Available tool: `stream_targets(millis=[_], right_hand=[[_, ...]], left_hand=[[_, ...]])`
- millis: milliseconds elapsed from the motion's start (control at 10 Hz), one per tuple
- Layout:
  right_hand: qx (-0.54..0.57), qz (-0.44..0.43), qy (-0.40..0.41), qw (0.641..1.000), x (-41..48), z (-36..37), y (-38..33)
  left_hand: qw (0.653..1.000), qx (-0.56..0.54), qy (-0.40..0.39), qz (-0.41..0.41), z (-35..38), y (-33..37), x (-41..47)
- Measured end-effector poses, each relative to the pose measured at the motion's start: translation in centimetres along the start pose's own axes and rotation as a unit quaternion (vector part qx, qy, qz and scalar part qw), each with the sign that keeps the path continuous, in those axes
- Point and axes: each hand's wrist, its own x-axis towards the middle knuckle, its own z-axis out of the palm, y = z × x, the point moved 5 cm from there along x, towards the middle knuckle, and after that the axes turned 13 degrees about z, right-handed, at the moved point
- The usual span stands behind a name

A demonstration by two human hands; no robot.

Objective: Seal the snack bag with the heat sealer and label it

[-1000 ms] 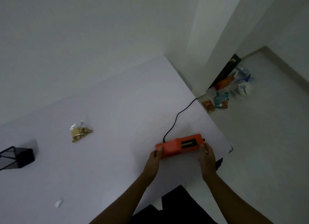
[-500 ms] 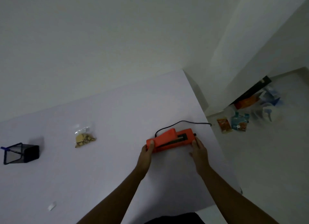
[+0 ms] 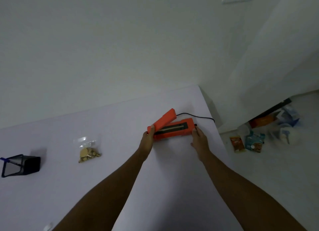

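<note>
While the orange heat sealer (image 3: 170, 129) sits near the right edge of the white surface (image 3: 103, 179) with its lid arm tilted up, the left hand (image 3: 147, 141) grips its left end, fingers (image 3: 152, 130) wrapped on the raised arm, and the right hand (image 3: 199, 139) presses curled fingers against its right end. The snack bag (image 3: 88, 150) (clear, with golden pieces inside) lies well apart to the left, between the sealer and a black pen holder (image 3: 20, 165). A black cord (image 3: 196, 116) trails off the far right edge.

Two bare forearms — no sleeves, no jewellery.
</note>
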Motion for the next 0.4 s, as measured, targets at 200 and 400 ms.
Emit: stream_targets(millis=[200, 400], right_hand=[[-0.096, -0.046, 0.002, 0.994, -3.0, -0.5, -2.3], [-0.126, -0.128, 0.017, 0.984, -8.5, -0.7, -7.9]], left_hand=[[0.997, 0.071, -0.037, 0.011, -1.1, -0.2, -0.8], [0.965, 0.228, -0.002, 0.127, -6.7, 4.4, -3.0]])
